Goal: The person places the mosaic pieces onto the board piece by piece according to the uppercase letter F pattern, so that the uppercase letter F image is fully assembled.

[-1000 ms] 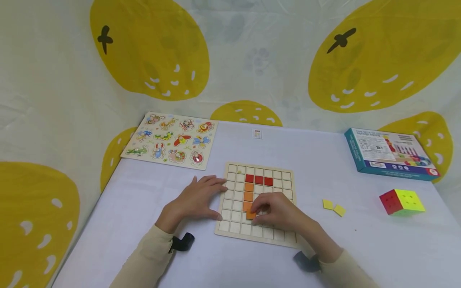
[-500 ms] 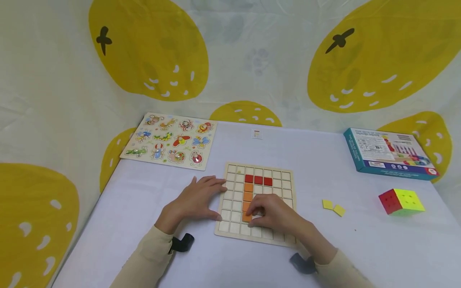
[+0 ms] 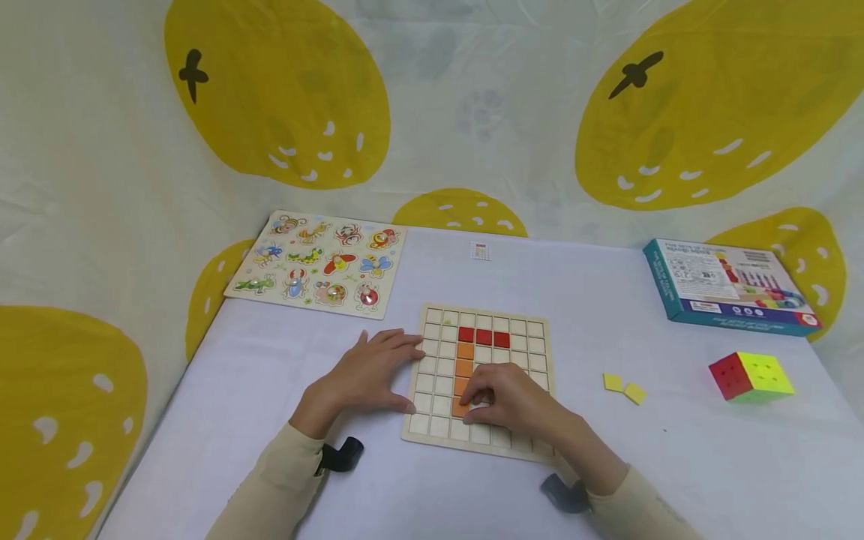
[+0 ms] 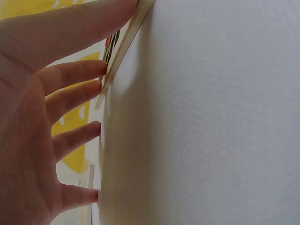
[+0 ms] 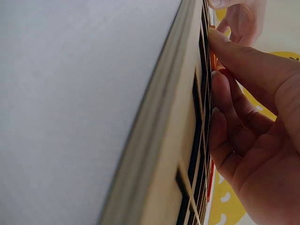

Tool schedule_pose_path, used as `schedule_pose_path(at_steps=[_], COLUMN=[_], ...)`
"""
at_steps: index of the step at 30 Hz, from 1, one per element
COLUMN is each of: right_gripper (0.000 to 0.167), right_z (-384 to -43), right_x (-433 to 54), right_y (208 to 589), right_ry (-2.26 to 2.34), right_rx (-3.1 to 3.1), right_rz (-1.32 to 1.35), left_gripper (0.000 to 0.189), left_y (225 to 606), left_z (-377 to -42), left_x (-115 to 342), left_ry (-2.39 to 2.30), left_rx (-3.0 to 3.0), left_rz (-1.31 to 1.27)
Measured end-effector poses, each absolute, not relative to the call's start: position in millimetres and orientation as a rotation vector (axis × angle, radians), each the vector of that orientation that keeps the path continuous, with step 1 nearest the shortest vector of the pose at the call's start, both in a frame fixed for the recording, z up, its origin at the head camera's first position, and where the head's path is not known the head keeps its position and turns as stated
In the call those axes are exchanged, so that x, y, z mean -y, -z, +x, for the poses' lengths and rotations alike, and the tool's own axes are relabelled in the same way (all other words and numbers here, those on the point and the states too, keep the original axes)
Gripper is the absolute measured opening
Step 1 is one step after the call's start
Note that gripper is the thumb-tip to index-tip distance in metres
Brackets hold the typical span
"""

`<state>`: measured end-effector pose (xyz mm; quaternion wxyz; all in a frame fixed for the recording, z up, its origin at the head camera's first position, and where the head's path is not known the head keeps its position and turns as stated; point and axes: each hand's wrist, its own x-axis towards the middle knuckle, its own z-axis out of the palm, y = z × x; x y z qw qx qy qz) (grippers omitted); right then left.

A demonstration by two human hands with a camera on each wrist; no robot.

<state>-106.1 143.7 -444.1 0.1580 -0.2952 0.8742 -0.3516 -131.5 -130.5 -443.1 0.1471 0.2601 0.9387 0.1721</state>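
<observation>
A light wooden grid board (image 3: 486, 452) lies on the table before me. In it are several red tiles (image 3: 484, 337) in a row and several orange tiles (image 3: 464, 367) in a column running down from the leftmost red one. My right hand (image 3: 516, 397) pinches the lowest orange tile (image 3: 458, 408) between thumb and fingers at the column's bottom; orange shows by the thumb in the right wrist view. With fingers spread, my left hand (image 3: 367, 375) touches the board's left edge. The left wrist view shows its thumb and two fingertips against the board's edge (image 4: 125, 44).
Two yellow tiles (image 3: 613, 382) lie right of the board. Farther right are a puzzle cube (image 3: 752, 377) and a flat teal box (image 3: 736, 289). An insect peg puzzle (image 3: 317, 262) lies back left. A small printed card (image 3: 481, 251) lies behind the board.
My right hand has moved slightly left and down, and its orange tile has gone from tilted above the board to lined up under the other orange tiles. The left hand has stayed still.
</observation>
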Motion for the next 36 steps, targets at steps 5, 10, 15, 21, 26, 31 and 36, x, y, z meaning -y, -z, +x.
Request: schedule_pose_path(at_steps=[5, 10, 15, 21, 26, 31, 36], right_gripper=[0.016, 0.015, 0.016, 0.021, 0.028, 0.036, 0.039], right_z=[-106, -106, -106, -107, -109, -108, -103], right_x=[-143, -143, -144, -155, -173, -199, -232], right_y=[444, 444, 444, 442, 437, 433, 429], right_ry=[1.001, 0.998, 0.999, 1.06, 1.037, 0.98, 0.946], right_rx=[-2.502, -2.494, -2.489, -2.481, -2.546, -2.657, -2.8], right_rz=[-0.844, -0.845, -0.877, -0.897, -0.82, -0.694, -0.567], left_gripper=[0.081, 0.081, 0.081, 0.08, 0.08, 0.08, 0.081], left_y=[444, 444, 444, 443, 441, 440, 442], left_z=[-132, -132, -131, -132, -132, -132, -132], left_x=[131, 131, 131, 131, 132, 132, 133], left_ry=[-0.492, -0.493, -0.493, -0.498, -0.503, -0.498, -0.506], left_rx=[-2.704, -2.703, -2.701, -2.702, -2.703, -2.704, -2.697], left_rz=[0.754, 0.747, 0.741, 0.741, 0.751, 0.756, 0.759])
